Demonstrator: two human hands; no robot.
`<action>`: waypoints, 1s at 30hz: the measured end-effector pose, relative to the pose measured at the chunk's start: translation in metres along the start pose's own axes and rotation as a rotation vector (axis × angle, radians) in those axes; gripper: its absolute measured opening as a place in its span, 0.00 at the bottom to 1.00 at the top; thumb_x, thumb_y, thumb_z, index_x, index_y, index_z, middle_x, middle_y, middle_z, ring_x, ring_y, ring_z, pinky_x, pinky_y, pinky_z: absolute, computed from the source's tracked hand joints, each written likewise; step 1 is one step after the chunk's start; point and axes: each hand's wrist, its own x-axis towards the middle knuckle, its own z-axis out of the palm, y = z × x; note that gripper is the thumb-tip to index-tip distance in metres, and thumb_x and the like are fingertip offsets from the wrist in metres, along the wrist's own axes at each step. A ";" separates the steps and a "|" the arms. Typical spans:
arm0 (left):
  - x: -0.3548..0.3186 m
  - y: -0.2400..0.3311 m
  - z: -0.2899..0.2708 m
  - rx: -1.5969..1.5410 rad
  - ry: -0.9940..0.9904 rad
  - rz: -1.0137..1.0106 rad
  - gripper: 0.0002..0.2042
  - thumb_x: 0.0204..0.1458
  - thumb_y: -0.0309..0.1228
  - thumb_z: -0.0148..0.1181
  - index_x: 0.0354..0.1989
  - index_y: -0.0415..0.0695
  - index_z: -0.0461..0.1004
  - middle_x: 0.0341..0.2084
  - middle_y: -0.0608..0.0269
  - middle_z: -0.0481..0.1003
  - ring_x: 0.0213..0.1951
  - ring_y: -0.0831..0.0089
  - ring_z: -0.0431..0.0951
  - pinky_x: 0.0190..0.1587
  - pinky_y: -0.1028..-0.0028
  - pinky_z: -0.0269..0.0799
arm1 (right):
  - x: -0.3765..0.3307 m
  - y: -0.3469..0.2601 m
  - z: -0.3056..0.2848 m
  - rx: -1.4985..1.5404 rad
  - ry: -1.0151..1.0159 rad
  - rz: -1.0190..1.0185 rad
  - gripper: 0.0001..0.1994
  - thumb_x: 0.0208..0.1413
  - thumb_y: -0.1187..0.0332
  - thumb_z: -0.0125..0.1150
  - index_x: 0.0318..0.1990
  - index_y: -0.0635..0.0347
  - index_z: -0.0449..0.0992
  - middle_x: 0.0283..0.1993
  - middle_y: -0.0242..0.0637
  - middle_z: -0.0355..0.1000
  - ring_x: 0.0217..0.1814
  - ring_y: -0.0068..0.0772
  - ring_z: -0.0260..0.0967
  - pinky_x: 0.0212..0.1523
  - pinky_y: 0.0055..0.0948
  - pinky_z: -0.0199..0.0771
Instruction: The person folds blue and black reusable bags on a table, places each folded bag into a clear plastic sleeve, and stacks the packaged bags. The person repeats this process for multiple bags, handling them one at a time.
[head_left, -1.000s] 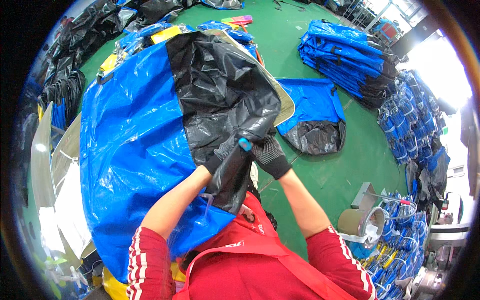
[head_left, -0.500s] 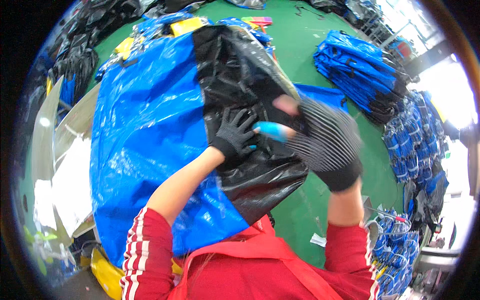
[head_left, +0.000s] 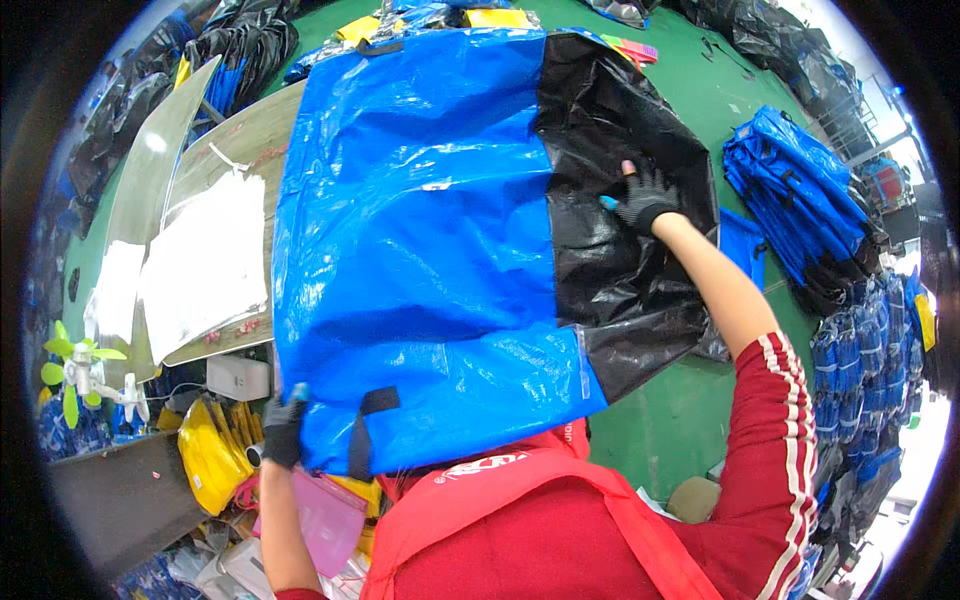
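A large blue bag with a black end section (head_left: 430, 250) lies spread out in front of me, creased and shiny, with short black straps at its near and far left edges. My right hand (head_left: 645, 200), in a dark striped glove with bare or blue-wrapped fingertips, rests open on the black section, fingers spread. Down at the bag's near left corner, my left hand (head_left: 283, 430) is closed on the edge. Its glove is dark too, with a blue fingertip showing; part of its fingers is hard to make out.
Left of the bag stands a board (head_left: 225, 150) with white sheets (head_left: 205, 260) on it. Yellow folded pieces (head_left: 212, 455) hang below it, near a green-bladed small fan (head_left: 80, 365). Stacked blue bags (head_left: 800, 200) and tied blue bundles (head_left: 865, 350) stand right on the green floor.
My left hand has gone from the black section to the near left corner. My right hand now lies on the black section. The bag appears flatter and farther right in view.
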 end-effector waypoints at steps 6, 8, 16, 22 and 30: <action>-0.012 0.021 -0.043 0.553 0.183 -0.095 0.33 0.43 0.48 0.67 0.49 0.32 0.70 0.40 0.44 0.76 0.42 0.54 0.76 0.48 0.65 0.70 | -0.011 0.026 0.003 0.070 0.034 -0.312 0.53 0.45 0.31 0.52 0.71 0.48 0.36 0.72 0.52 0.42 0.72 0.54 0.44 0.68 0.40 0.48; 0.002 0.048 -0.026 0.948 0.248 -0.144 0.40 0.39 0.48 0.68 0.59 0.36 0.62 0.52 0.40 0.67 0.55 0.48 0.67 0.56 0.60 0.63 | -0.007 0.018 0.001 0.071 -0.018 -0.311 0.54 0.42 0.32 0.54 0.71 0.50 0.36 0.72 0.56 0.38 0.72 0.59 0.41 0.70 0.39 0.44; 0.002 0.241 0.271 0.183 -0.763 1.639 0.28 0.48 0.58 0.52 0.49 0.49 0.72 0.57 0.44 0.62 0.63 0.42 0.54 0.65 0.50 0.45 | 0.079 -0.076 -0.084 0.228 0.127 -0.190 0.34 0.53 0.46 0.44 0.65 0.56 0.59 0.65 0.58 0.56 0.66 0.50 0.57 0.63 0.42 0.57; -0.014 0.217 0.323 0.067 -1.419 1.198 0.19 0.52 0.41 0.54 0.51 0.49 0.72 0.50 0.49 0.70 0.56 0.59 0.66 0.53 0.63 0.62 | 0.108 -0.101 -0.009 0.466 0.384 0.185 0.42 0.51 0.39 0.49 0.68 0.54 0.50 0.72 0.58 0.36 0.75 0.56 0.29 0.71 0.47 0.29; 0.363 0.257 0.056 0.502 0.792 0.421 0.28 0.49 0.40 0.62 0.56 0.36 0.65 0.49 0.43 0.71 0.50 0.51 0.72 0.55 0.63 0.66 | 0.120 -0.092 0.007 0.488 0.362 0.114 0.40 0.54 0.45 0.48 0.69 0.55 0.45 0.70 0.60 0.40 0.73 0.59 0.35 0.71 0.48 0.36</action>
